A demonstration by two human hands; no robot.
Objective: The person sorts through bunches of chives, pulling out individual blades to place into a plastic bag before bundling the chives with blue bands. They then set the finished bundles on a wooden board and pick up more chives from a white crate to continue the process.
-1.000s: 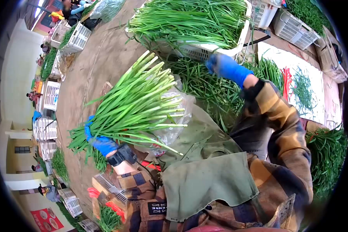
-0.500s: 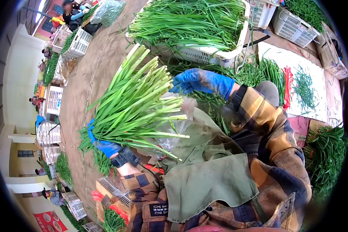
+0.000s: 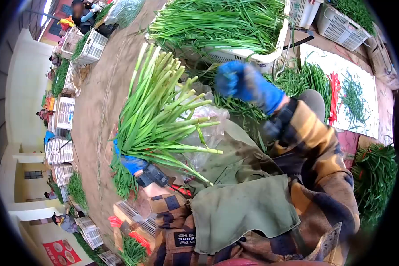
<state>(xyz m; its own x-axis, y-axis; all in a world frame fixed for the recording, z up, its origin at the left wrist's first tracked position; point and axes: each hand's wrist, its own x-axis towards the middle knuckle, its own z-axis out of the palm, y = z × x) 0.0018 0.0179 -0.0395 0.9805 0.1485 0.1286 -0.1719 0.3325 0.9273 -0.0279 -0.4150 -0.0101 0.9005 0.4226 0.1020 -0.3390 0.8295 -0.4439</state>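
Observation:
A thick bunch of Chinese chives (image 3: 164,106) spreads upward and to the right from my left hand (image 3: 131,162), with its pale cut stalk ends fanned out. My left hand, in a blue glove, is closed around the leafy lower part, and leaves hide most of its fingers. Also gloved in blue, my right hand (image 3: 248,86) is raised to the right of the bunch, apart from it. Motion smears its fingers, which look bent. Clear plastic (image 3: 204,117) lies behind the bunch, over my green apron (image 3: 244,208).
A white crate (image 3: 270,57) heaped with chives stands ahead. Red ties (image 3: 334,95) and loose trimmings lie on a white sheet (image 3: 363,115) at right. Tied chives (image 3: 374,181) are stacked at far right. A wooden box (image 3: 128,213) sits lower left. Other people work beside crates farther left.
My right hand has moved up and to the right, away from the stalk ends. The bunch in my left hand has swung slightly more upright and shifted right in view.

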